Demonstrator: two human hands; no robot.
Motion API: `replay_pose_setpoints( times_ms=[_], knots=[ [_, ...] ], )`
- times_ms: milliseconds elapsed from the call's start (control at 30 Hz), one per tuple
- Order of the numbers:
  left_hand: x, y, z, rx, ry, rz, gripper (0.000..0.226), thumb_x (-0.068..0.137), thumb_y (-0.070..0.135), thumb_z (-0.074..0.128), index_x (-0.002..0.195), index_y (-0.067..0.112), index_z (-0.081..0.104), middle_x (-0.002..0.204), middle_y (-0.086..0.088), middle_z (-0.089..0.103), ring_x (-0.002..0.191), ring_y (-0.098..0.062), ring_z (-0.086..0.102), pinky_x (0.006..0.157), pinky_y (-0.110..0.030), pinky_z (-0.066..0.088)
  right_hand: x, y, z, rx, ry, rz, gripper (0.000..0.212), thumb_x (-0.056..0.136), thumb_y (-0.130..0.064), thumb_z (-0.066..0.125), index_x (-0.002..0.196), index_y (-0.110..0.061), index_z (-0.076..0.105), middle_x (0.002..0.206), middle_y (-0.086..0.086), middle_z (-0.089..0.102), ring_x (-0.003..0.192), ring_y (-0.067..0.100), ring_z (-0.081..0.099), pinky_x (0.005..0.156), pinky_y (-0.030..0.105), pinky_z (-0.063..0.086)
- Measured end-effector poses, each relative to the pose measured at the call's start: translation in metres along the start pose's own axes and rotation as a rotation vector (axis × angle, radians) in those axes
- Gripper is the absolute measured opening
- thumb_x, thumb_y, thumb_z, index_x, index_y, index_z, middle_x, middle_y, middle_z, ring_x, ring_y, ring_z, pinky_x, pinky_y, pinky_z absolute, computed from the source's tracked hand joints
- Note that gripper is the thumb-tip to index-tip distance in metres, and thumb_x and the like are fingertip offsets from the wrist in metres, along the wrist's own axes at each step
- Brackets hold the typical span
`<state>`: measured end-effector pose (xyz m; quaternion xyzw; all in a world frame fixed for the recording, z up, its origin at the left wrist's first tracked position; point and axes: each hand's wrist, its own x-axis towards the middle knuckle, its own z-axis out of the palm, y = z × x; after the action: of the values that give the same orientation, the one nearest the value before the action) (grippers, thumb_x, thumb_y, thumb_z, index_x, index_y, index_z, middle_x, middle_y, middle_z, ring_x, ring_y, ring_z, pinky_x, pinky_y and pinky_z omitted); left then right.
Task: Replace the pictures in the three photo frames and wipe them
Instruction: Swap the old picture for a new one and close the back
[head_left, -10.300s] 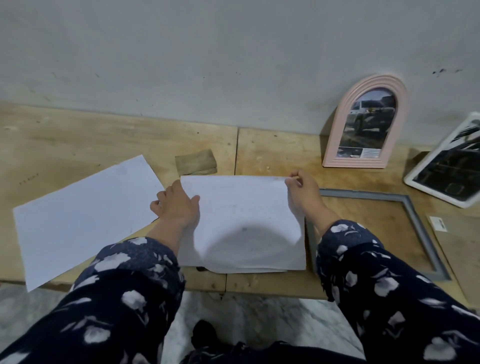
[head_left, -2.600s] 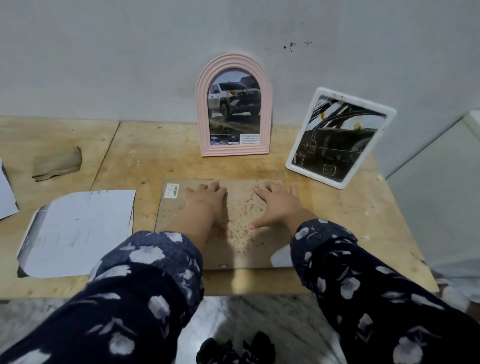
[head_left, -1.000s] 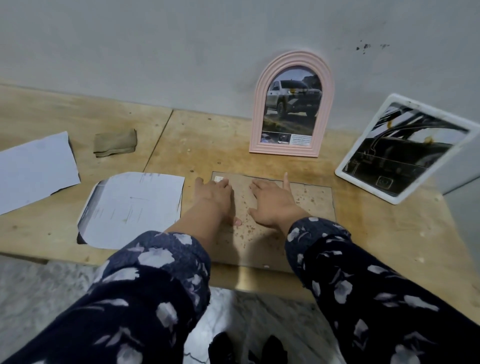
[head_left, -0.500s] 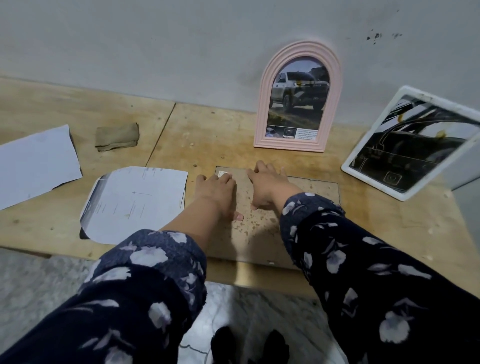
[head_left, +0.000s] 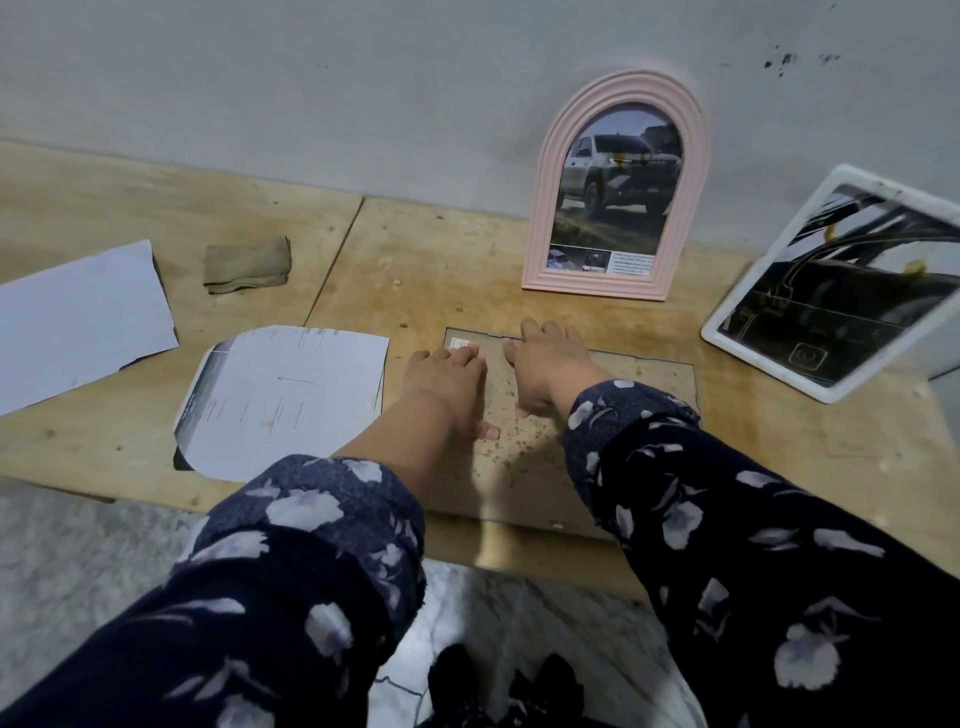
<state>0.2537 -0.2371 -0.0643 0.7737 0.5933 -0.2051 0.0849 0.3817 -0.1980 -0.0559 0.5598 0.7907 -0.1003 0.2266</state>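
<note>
A person in dark floral sleeves leans over a wooden tabletop (head_left: 831, 457), both hands laid flat on the brown backing board (head_left: 524, 467) of a rectangular photo frame lying face down. The left hand (head_left: 447, 379) presses with straight fingers near the board's far left corner, beside a small white sticker (head_left: 461, 344). The right hand (head_left: 550, 364) lies just beside it, fingertips reaching the board's far edge; neither grip curls round anything — both are open and pressing. A thin dark rim shows along the board's far and right edges, probably the frame itself, though the view is too dim to be sure.

Beyond the right hand, a pink arched frame (head_left: 540, 208) stands against the wall, holding a picture of a pickup truck. Further to the right of that hand, a white rectangular frame (head_left: 727, 322) leans tilted, showing a dark picture. To the left of the left hand lies a sheet of paper with one rounded end (head_left: 291, 400), blank side up; further left, a plain white sheet (head_left: 78, 322). Beyond these sits a folded beige cloth (head_left: 247, 265), untouched.

By the look of it, two frames already hold pictures, and the third is being closed up. What seems left is securing this back, standing the frame up — and wiping, unless some is already done.
</note>
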Motion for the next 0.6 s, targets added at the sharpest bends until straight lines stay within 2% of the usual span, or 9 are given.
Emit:
replay_pose_setpoints(
  times_ms=[133,233,367,533,600],
  knots=[
    [0.0,0.003,0.008,-0.046,-0.015,-0.015,0.104,0.08,0.069,0.055,0.154,0.015,0.005,0.162,-0.001,-0.001,0.147,-0.024,0.014,0.117,-0.039,0.021,-0.009,0.005,0.011,0.077,0.068,-0.033,0.07,0.085,-0.029,0.065,0.146,-0.028,0.031,0.148,0.005,0.03,0.137,0.028,0.025,0.117,0.056,0.006],
    [-0.002,0.004,0.011,-0.083,-0.026,-0.026,0.1,0.085,0.066,0.052,0.154,0.014,0.002,0.162,-0.002,-0.006,0.149,-0.023,0.005,0.119,-0.042,0.014,-0.032,0.014,0.033,0.244,0.162,0.014,0.07,0.09,-0.041,0.058,0.15,-0.031,0.023,0.158,-0.002,0.02,0.146,0.021,0.014,0.115,0.057,-0.008],
    [-0.016,0.005,0.017,-0.18,0.009,-0.09,0.093,0.089,0.064,0.046,0.154,0.018,0.0,0.162,-0.001,-0.009,0.149,-0.023,-0.003,0.118,-0.05,0.003,-0.076,0.028,0.072,0.366,0.259,0.165,0.061,0.095,-0.05,0.043,0.15,-0.03,0.025,0.159,0.002,0.016,0.146,0.022,0.009,0.115,0.055,-0.004],
    [-0.049,0.01,0.041,-0.314,0.26,-0.211,0.075,0.094,0.059,0.04,0.151,0.019,0.014,0.158,-0.003,0.012,0.139,-0.032,0.02,0.11,-0.047,0.022,-0.127,0.06,0.119,0.431,0.407,0.392,0.053,0.095,-0.042,0.044,0.145,-0.026,0.036,0.153,0.005,0.027,0.14,0.025,0.02,0.116,0.052,0.005],
    [-0.061,0.01,0.05,-0.388,0.3,-0.318,0.063,0.096,0.054,0.038,0.146,0.018,0.025,0.15,-0.007,0.024,0.132,-0.032,0.027,0.104,-0.046,0.027,-0.142,0.068,0.132,0.514,0.467,0.523,0.054,0.095,-0.037,0.045,0.144,-0.019,0.036,0.148,0.009,0.033,0.134,0.029,0.027,0.112,0.047,0.017]
  ],
)
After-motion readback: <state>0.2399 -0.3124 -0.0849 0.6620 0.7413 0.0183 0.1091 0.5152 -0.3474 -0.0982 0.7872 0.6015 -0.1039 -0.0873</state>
